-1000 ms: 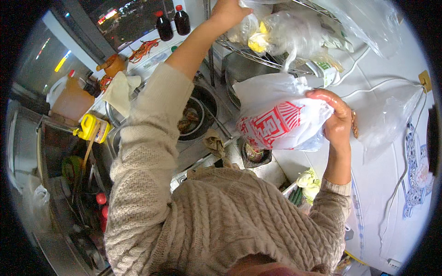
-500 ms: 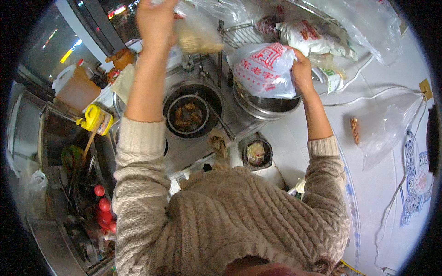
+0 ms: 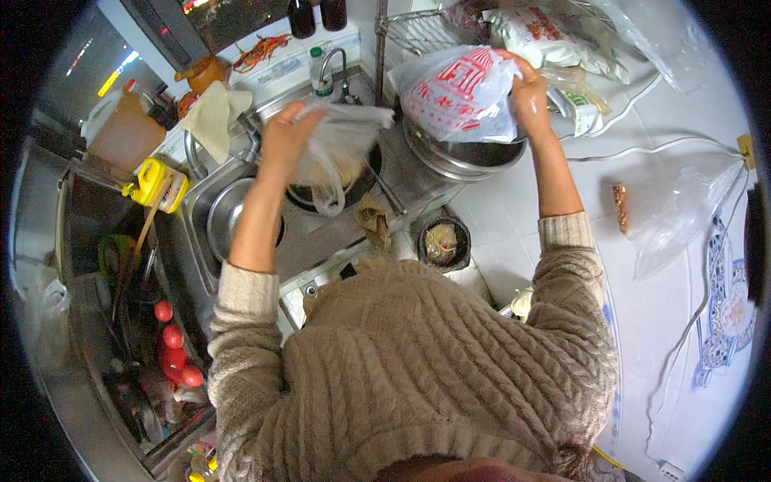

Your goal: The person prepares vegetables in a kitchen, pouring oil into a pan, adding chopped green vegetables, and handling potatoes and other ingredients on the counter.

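In the head view, both forearms in beige knitted sleeves reach forward over a steel worktop (image 3: 321,234), and each hand has a plastic bag. The left hand (image 3: 285,143) has its fingers closed on the top of a clear plastic bag (image 3: 321,165) with something pale inside; the bag hangs over a dark round pan (image 3: 299,196) and covers most of it, a loose loop of film drooping on the near side. The right hand (image 3: 528,96) grips the right side of a white bag with red print (image 3: 454,96), bunched full and held above a wide steel pot (image 3: 450,165); its contents cannot be made out. The two bags are apart, the clear one lower and to the left. Behind the pot stands a wire rack (image 3: 418,34), with a white and red packet (image 3: 546,40) lying to the right. Left of the pan is a sink (image 3: 197,233) with a steel bowl (image 3: 229,210) in it, and beyond that a yellow jug (image 3: 154,185). A pale cloth (image 3: 210,124) drapes near the window, beside dried red chillies (image 3: 261,52) on the sill. A bottle with a green cap (image 3: 321,79) stands next to the tap (image 3: 345,76). A brown rag (image 3: 373,222) hangs at the worktop's front edge, near a black bin (image 3: 443,263).
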`<state>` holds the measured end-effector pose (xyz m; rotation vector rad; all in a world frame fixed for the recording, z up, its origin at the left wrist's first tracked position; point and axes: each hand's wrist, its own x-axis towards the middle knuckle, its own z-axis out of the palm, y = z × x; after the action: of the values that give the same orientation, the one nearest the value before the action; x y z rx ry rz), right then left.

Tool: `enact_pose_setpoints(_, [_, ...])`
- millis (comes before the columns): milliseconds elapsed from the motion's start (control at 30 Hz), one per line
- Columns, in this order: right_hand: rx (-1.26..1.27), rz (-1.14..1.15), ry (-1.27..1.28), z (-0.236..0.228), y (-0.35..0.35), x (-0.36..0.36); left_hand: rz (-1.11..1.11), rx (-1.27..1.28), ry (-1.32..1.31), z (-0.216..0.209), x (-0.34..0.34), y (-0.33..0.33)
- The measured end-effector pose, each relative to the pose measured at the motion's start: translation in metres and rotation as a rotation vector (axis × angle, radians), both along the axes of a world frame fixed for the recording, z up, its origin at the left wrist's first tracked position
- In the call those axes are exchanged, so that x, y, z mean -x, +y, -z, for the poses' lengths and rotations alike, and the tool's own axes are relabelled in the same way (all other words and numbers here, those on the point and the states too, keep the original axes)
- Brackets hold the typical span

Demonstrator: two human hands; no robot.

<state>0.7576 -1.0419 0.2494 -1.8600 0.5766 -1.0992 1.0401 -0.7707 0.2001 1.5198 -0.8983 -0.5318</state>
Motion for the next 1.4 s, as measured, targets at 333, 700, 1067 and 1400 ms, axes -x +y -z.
enact_pose_setpoints(333, [0.126,-0.267,0.121,-0.006,0.017,0.010,0.081,0.099,-0.728,-0.056,0.145,-0.125])
enact_pose_setpoints(700, [0.230,-0.541,0.306,-0.012,-0.014,0.037,0.024,-0.003,-0.023,-0.008,0.107,-0.077])
enact_pose_setpoints(1067, [1.250,-0.153,0.643,0.015,0.000,0.028,-0.104,0.180,0.224,0.008,0.052,-0.011])
enact_pose_setpoints(1400, [1.044,0.009,0.463,0.007,0.019,-0.007,-0.210,0.283,0.288,0.014,0.033,0.025])
